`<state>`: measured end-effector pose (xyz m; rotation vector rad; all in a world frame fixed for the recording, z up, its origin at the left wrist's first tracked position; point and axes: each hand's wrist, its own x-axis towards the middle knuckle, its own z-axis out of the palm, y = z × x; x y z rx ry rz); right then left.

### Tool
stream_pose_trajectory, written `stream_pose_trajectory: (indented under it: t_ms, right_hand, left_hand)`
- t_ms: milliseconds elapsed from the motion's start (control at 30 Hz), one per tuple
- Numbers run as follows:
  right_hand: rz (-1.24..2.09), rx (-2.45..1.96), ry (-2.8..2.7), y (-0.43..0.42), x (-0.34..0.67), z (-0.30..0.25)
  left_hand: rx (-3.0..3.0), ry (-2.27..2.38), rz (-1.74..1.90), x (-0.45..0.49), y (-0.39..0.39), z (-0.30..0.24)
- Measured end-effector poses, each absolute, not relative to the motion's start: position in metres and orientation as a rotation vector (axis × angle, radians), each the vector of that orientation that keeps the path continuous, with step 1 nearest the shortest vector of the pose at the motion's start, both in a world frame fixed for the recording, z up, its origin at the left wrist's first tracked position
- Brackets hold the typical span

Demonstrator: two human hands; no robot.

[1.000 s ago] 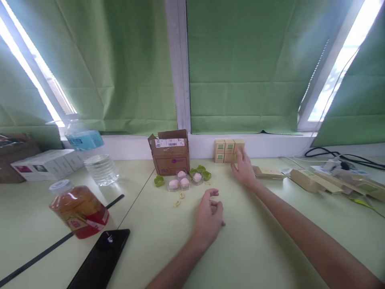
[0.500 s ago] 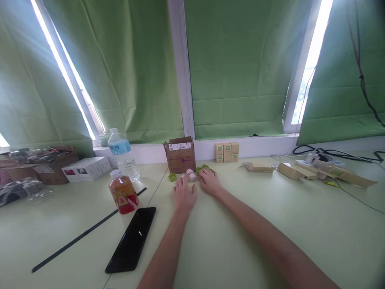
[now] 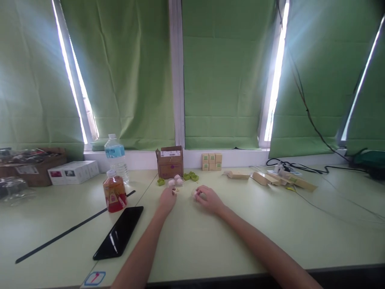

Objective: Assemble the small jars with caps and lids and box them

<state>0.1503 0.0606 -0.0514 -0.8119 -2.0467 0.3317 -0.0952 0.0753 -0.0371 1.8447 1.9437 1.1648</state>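
My right hand (image 3: 209,199) has its fingers closed round a small pale, roundish piece (image 3: 194,194) with a clear edge, low over the table. To the left, my left hand (image 3: 167,200) has its fingers curled together by a small yellowish bit (image 3: 176,192); what lies inside them is too small to make out. Just beyond that hand, several pale pink balls (image 3: 178,181) sit in what looks like clear plastic. Green cup-shaped pieces (image 3: 191,176) lie behind them, and one more green piece (image 3: 161,182) is at the left.
An open brown carton (image 3: 170,166) stands by the wall, with stacked small boxes (image 3: 211,162) to its right. Flattened cardboard (image 3: 261,178) and cables (image 3: 311,168) lie farther right. On the left are a red drink bottle (image 3: 115,192), a water bottle (image 3: 116,158) and a black phone (image 3: 119,233).
My right hand has left the green pieces and come nearer, now holding a small pale piece. My left hand has drawn off the pink balls. The view has turned rightward.
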Motion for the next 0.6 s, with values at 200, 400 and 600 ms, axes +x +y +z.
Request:
stream_pose_trajectory:
  t_ms: [200, 400, 600]
  right_hand:
    - [0.619, -0.834, -1.878, 0.044, 0.175, -0.055]
    - [0.494, -0.847, -1.839, 0.035, 0.175, -0.056]
    - [0.438, -1.235, -1.937, 0.029, 0.182, -0.059]
  left_hand:
    - [1.790, 1.630, 1.388, -0.044, 0.059, -0.046]
    - [1.543, 1.382, 1.489, 0.004, 0.044, -0.062]
    - [1.425, 1.309, 1.534, -0.002, 0.037, -0.054]
